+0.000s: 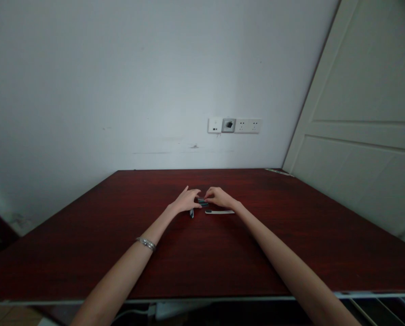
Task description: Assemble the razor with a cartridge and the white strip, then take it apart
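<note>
Near the middle of the tabletop, my left hand (187,200) curls its thumb and fingers round the left end of a small dark grey, flat-looking object (203,203). From the other side my right hand (218,197) has its fingertips pinched together at the same object's right part. What exactly this object is cannot be made out at this size. Just below my right hand lies a thin whitish strip with a dark end (221,212). A short black-and-white piece (192,213) sits under the wrist side of my left hand, partly covered by it.
The dark red wooden table (148,271) reaches to a pale wall with sockets and switches (234,126). A whitish panelled door (365,117) borders the right side. At the far right table edge lies a thin pale strip (278,172). Below the front edge a cable (131,311) shows.
</note>
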The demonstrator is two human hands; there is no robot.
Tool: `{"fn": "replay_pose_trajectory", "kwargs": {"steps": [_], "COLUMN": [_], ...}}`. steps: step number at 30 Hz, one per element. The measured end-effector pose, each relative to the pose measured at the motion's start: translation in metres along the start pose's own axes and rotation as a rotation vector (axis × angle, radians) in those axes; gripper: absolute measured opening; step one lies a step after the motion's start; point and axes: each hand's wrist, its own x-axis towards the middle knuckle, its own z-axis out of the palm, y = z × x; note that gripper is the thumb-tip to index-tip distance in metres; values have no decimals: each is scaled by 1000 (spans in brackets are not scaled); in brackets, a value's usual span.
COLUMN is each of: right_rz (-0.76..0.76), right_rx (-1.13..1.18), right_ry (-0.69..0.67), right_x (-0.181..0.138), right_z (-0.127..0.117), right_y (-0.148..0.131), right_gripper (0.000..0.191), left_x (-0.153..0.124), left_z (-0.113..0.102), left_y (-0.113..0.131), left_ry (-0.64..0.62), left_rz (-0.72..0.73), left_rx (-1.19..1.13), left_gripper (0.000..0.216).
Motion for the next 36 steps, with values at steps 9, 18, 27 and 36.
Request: {"fn": "replay_pose_trajectory", "kwargs": {"steps": [9, 18, 27, 36], "right_rz": [-14, 18, 27, 121], "right_rx": [-112, -144, -111, -74], "right_ry": [-10, -35, 16, 125], "right_x": [2, 3, 1, -11], "right_z": [3, 5, 1, -13], "right_y": [-6, -11, -11, -2], "right_gripper": [18, 16, 17, 22], "left_x": [0, -3, -3, -3], "left_z": [3, -5, -4, -10], "left_y": [-1, 8, 7, 6], "left_ry": [17, 2, 3, 40], "left_rz": [8, -6, -8, -9], "left_rx": [-1, 18, 11, -34], "left_gripper": [61, 54, 57, 54]}}
